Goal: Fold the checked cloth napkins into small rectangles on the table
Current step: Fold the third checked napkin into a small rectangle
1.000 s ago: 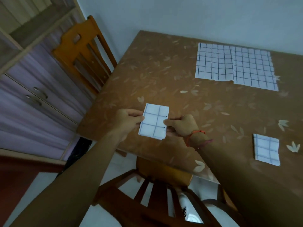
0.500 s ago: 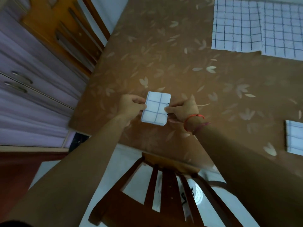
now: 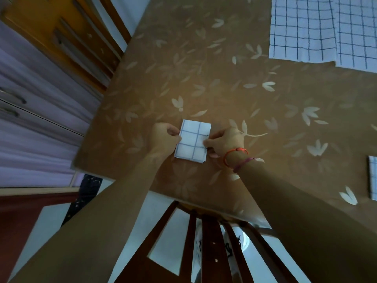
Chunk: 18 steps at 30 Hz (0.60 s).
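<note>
brown leaf-patterned table (image 3: 214,64) fills most of the view, with a dark wooden chair (image 3: 206,242) tucked at its near edge and an orange chair (image 3: 67,35) at its left side beside purple cupboard doors. just beyond the dark chair lies the folded napkin (image 3: 192,141), already a small checked rectangle, flat on the table or barely above it; i cannot tell which. the left hand (image 3: 165,139) pinches its left edge between thumb and fingers, and the right hand (image 3: 224,144), with an orange band at the wrist, pinches its right edge the same way.

judging from that, this napkin is at its last step: squaring the layers and pressing the fold. next it should be let go flat, or set with the other folded napkin (image 3: 373,177), well to the right of the dark chair at the frame edge. then the reach goes far across the table from the chair, where two unfolded napkins (image 3: 326,29) lie spread side by side, the one on the right overlapping its neighbour.
</note>
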### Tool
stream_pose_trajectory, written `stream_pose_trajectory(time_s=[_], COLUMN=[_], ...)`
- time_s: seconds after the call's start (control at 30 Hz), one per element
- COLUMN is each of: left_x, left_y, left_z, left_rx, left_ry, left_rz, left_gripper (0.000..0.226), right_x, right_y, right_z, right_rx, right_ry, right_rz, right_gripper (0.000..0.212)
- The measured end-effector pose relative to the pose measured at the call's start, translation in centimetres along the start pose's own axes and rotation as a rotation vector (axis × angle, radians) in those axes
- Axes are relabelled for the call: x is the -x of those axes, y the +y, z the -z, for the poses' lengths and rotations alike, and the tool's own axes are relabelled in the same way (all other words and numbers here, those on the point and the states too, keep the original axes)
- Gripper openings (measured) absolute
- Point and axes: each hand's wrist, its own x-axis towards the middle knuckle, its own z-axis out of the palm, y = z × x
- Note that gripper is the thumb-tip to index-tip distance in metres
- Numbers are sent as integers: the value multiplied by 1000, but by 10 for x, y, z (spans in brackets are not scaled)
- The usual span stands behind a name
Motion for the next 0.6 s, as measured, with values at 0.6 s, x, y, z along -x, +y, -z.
stream_pose_trajectory(time_s=[0.6], left_x=[-6], left_y=[-5], left_z=[-6], left_rx=[-120], left_ry=[45], left_rz=[-120], left_gripper=[17], right_x=[-6], right_y=[10], right_z=[-3], right_rx=[39], right_ry=[92], right_rz=[116], right_gripper=[17])
